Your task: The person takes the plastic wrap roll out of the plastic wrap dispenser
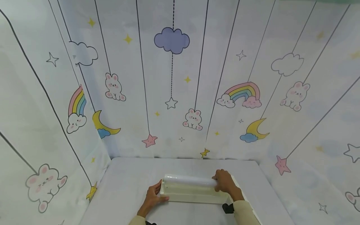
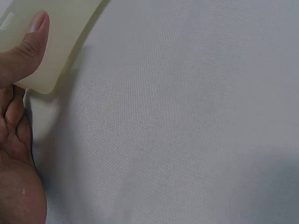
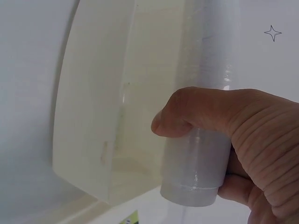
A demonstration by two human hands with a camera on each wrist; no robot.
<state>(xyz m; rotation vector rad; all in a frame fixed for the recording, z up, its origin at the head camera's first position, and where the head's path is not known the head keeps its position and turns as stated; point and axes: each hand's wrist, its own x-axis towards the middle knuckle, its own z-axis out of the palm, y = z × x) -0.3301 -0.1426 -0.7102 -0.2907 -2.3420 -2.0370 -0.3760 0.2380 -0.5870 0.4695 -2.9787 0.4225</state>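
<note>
- Gripping a clear roll [image 1: 191, 180] near its right end with the right hand [image 1: 225, 182]; clamped on it, with the thumb laid across the near side and the other fingers curled round the far side; leaving the rightmost tip of the roll showing past the hand.
- Holding the left end of a long cream box [image 1: 197, 198] with the left hand [image 1: 153, 193]; clamped on it too, thumb pressed to the outside of the near wall, other fingers bent against the left end and partly hidden.
- Lying lengthwise from left to right, as to the roll, along the far side of the box; reaching almost to the box's left end; cannot tell whether resting inside or on the far rim.
- Placed over a white surface [image 1: 126, 175], as to the box, with the hollow side in view; cannot tell whether touching it all along.
- Nearer, dressed in beige sleeves [image 1: 244, 212]; just by the right wrist, a dark piece [image 1: 227, 208].
- Beyond the surface, bounded by a white far wall [image 1: 208, 68]; printed with clouds, rainbows, moons, rabbits and stars; likewise patterned to left and right.
</note>
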